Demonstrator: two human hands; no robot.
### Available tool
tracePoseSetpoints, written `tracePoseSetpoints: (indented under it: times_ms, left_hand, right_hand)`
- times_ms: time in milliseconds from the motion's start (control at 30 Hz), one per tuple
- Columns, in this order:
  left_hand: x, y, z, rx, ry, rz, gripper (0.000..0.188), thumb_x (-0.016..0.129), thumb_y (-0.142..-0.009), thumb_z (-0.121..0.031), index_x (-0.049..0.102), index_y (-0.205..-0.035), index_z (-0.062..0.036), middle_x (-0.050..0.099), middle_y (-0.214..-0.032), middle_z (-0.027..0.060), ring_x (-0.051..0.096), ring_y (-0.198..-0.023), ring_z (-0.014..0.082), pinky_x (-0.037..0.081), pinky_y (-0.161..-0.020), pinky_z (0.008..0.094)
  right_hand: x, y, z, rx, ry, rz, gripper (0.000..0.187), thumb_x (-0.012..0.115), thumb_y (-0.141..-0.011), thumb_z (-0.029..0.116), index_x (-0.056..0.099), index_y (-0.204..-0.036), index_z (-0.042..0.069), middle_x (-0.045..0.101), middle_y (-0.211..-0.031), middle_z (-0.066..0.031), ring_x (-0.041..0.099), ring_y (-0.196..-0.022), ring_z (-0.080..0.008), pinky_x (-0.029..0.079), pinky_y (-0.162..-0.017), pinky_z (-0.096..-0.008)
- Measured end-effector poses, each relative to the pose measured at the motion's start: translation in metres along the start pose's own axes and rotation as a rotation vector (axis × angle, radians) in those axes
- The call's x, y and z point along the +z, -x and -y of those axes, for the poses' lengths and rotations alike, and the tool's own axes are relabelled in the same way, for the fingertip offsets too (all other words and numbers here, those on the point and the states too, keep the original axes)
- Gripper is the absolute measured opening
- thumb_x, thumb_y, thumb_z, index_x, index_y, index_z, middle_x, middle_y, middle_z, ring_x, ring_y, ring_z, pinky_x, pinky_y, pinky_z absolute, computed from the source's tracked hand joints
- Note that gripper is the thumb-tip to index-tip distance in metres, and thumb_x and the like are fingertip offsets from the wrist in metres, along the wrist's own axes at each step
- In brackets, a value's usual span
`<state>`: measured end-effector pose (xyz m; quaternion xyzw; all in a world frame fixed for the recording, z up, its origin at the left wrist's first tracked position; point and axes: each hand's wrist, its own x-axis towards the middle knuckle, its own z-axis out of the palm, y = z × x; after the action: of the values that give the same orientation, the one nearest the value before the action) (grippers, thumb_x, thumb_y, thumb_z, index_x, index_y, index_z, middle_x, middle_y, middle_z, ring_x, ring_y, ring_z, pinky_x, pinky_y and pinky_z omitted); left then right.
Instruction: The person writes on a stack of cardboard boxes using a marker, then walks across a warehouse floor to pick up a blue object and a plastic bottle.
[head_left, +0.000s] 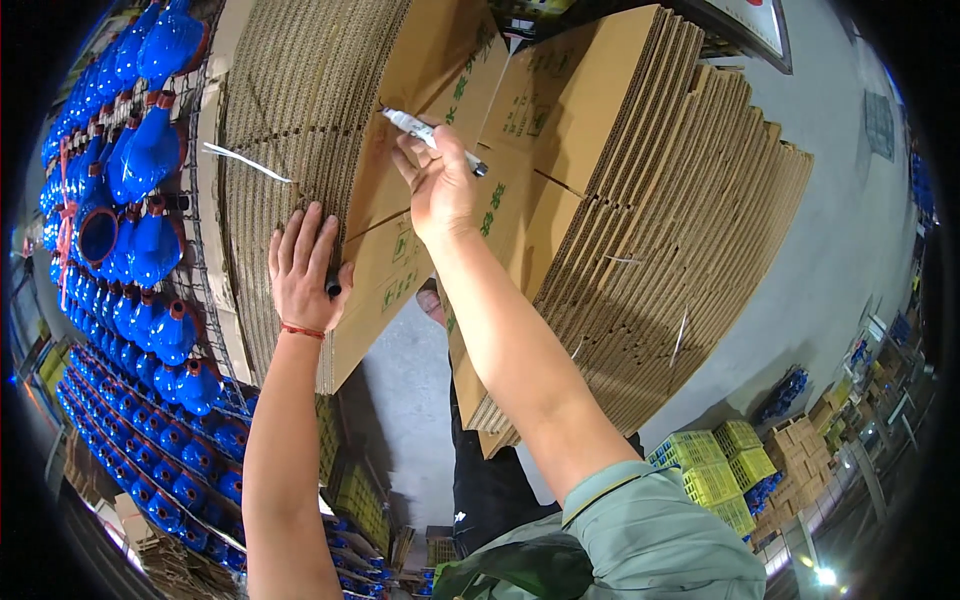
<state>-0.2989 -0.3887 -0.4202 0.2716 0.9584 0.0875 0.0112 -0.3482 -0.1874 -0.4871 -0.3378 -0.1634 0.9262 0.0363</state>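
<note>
My right hand [443, 190] grips a white marker pen [406, 122] with a dark rear end. Its tip is at the inner face of the left stack of folded cardboard boxes [300, 95]; whether it touches is hard to tell. My left hand [303, 265] lies with fingers stretched over the edges of that same stack. A short black marker cap [333, 287] is tucked between its thumb and forefinger. Facing it on the right leans a second cardboard stack [690, 210]. Green print shows on the brown board faces between the stacks.
Rows of glossy blue bottle-shaped pieces [150, 150] stand on racks close by on the left. White ties [245, 162] poke out of the stacks. Yellow crates [705, 470] and brown cartons [795, 460] sit at the lower right. Grey floor [770, 300] shows beyond the right stack.
</note>
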Motion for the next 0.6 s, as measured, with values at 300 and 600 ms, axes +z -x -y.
tracePoseSetpoints:
  times_ms: [300,600]
  left_hand:
    - [-0.001,0.004,0.004,0.002,-0.010,-0.006,0.053,0.058,-0.090,-0.030,0.056,-0.139,-0.0086,0.047,-0.151,0.0133,0.040,-0.140,0.0345,0.026,-0.117,0.0498]
    - [0.007,0.000,0.003,-0.044,0.126,-0.117,0.051,0.065,-0.085,-0.017,0.057,-0.135,-0.0089,0.051,-0.147,0.0115,0.047,-0.135,0.0317,0.032,-0.114,0.0484]
  right_hand:
    - [0.012,0.001,0.019,-0.196,0.168,0.132,0.029,0.061,-0.100,0.034,0.063,-0.112,0.007,0.071,-0.100,-0.0079,0.069,-0.080,-0.0207,0.055,-0.081,-0.0332]
    - [0.030,-0.027,0.017,-0.872,1.210,0.024,0.048,0.081,-0.081,0.024,0.050,-0.114,0.008,0.055,-0.101,-0.0126,0.057,-0.095,-0.0327,0.046,-0.086,-0.0422]
